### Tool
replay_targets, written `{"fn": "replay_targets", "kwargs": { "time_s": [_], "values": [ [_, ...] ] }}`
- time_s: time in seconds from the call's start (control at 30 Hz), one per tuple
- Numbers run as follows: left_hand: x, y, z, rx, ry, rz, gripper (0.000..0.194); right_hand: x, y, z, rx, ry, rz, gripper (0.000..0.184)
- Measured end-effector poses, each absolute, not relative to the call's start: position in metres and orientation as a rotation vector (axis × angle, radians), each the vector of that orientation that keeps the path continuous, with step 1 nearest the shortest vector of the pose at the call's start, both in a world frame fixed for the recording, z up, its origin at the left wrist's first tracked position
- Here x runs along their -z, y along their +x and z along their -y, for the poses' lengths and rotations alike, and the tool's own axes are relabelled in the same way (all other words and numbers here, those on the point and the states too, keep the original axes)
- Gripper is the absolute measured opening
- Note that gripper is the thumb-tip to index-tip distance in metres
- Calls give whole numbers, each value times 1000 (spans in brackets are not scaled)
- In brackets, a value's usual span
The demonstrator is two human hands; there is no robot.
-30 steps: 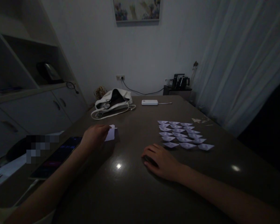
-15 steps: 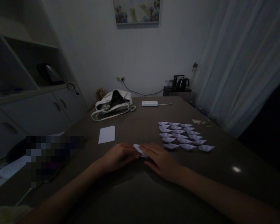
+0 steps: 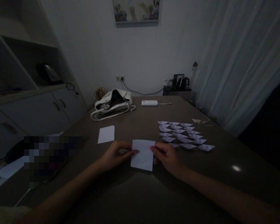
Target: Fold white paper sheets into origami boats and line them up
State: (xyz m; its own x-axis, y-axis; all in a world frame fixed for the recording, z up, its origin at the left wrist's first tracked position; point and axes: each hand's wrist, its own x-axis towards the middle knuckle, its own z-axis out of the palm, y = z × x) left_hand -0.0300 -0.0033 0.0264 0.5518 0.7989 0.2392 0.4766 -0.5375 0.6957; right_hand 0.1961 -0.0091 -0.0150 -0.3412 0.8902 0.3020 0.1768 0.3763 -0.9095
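A small white sheet of paper [image 3: 142,158] is held up between my two hands, its broad face toward me. My left hand [image 3: 118,155] pinches its left edge, thumb in front and fingers behind. On the opposite edge my right hand [image 3: 169,157] has the same kind of pinch. Further left on the table lies a flat white stack of paper [image 3: 106,134]. Several folded paper boats [image 3: 180,136] stand in rows to the right, and my right hand covers part of the nearest row.
A white handbag [image 3: 114,102] sits open at the far left of the brown table [image 3: 130,199]. A white power bank [image 3: 149,103] with a short cable lies at the back. Paper scraps [image 3: 200,120] lie near the right edge. Kettles [image 3: 182,82] stand on a cabinet beyond.
The paper was low under both hands near the tabletop. Now it is raised and spread as a flat sheet, with a hand gripping each side edge.
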Motion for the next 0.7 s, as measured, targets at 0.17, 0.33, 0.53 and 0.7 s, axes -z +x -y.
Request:
{"fn": "replay_targets", "kwargs": {
  "time_s": [0.17,0.33,0.53,0.7],
  "values": [
    [-21,-30,1,-704,2272,-1035,17,19,195,5,-1069,-1009,1745,27],
    [-12,-33,-5,-720,2380,-1081,13,18,196,6,-906,-1080,1839,11],
    [-9,-36,-9,-585,2515,-899,11,14,197,10,-736,-986,2033,20],
    [-15,-35,-4,-496,2477,-779,28,19,197,9,-719,-841,2181,25]
  ]
}}
